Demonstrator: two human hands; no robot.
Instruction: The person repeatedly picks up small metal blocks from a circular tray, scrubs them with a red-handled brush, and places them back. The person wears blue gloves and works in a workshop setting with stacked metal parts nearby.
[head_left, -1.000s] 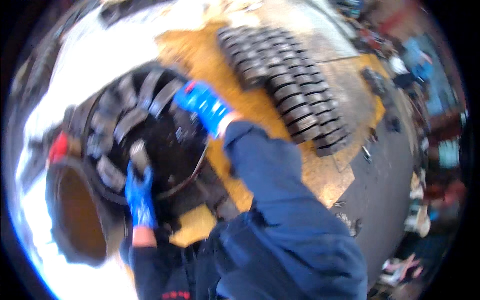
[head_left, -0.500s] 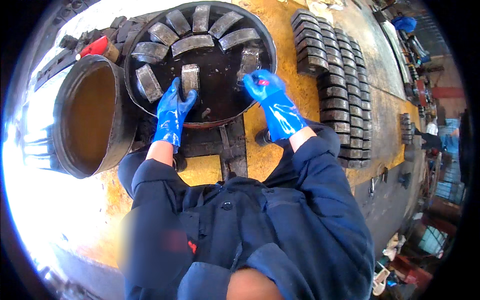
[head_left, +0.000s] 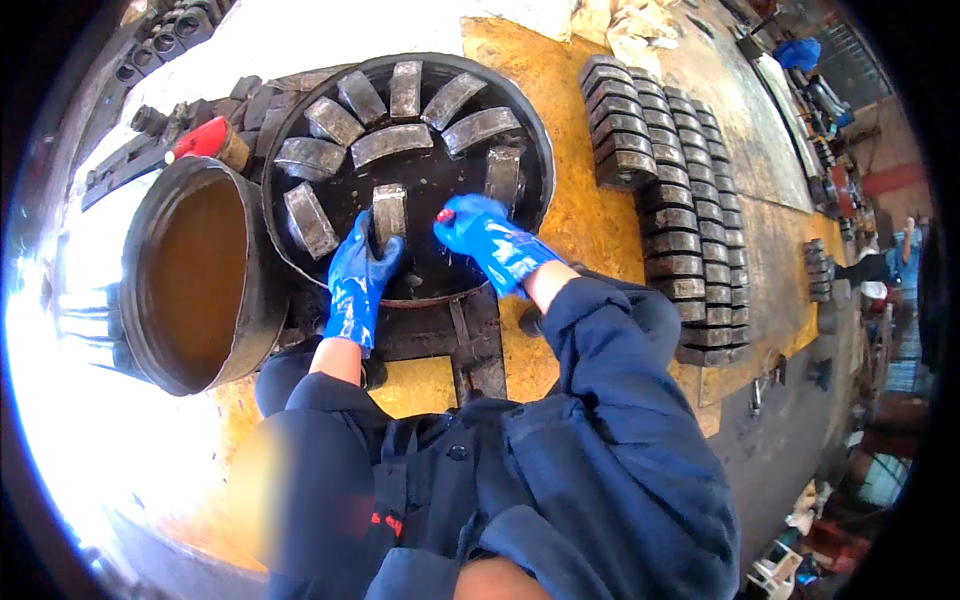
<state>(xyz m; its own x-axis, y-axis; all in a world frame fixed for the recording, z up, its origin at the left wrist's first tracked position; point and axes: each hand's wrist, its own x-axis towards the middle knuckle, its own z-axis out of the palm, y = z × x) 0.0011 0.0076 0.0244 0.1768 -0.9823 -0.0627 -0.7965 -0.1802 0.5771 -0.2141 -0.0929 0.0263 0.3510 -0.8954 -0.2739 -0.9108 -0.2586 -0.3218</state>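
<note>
A round, dark metal tub with wet, curved metal blocks in it stands in front of me. My left hand, in a blue rubber glove, is at the near side of the tub. Its fingers and thumb straddle the near end of one curved metal block, which stands on the tub's floor. My right hand, gloved the same, is closed just right of that block. A small red end pokes out of this fist; the rest is hidden. Several more blocks, such as a curved metal block, lie around the tub's far side.
Left of the tub stands a large bucket of brown liquid. A red container lies behind it, near dark metal pieces. To the right, long rows of curved blocks stand on the yellow floor. A person is at the far right.
My right hand has moved left, from the block at the tub's right side towards the block by my left hand. The left hand stays at its block. The whole view has shifted slightly.
</note>
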